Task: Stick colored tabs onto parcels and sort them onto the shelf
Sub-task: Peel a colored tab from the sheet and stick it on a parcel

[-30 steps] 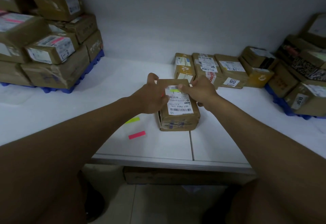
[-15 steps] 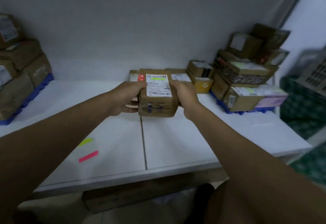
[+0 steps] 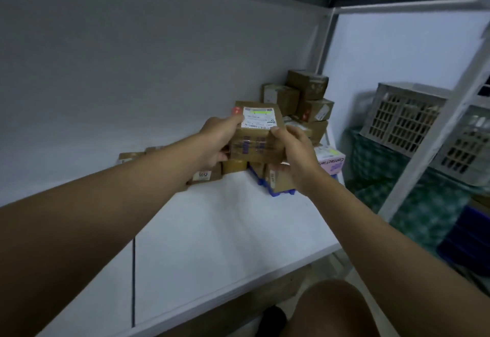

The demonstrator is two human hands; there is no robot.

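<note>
I hold a small brown cardboard parcel (image 3: 256, 139) in the air above the white shelf (image 3: 225, 230). Its white shipping label (image 3: 258, 118) carries a yellow-green tab (image 3: 259, 111) near the top edge. My left hand (image 3: 221, 141) grips the parcel's left side, thumb on the label's corner. My right hand (image 3: 294, 155) grips its right side, fingers curled under it. Behind the parcel, at the shelf's right end, rises a stack of brown parcels (image 3: 307, 98) on a blue pallet (image 3: 281, 191).
A row of small parcels (image 3: 204, 175) lies against the back wall, partly hidden by my left arm. A pink-and-white box (image 3: 330, 160) sits on the right stack. Grey plastic crates (image 3: 405, 119) and a white shelf post (image 3: 434, 135) stand to the right.
Both hands lifted the parcel off the shelf and carried it up and rightward toward the right-hand stack. My view swung right; the loose tabs and left stack are out of sight.
</note>
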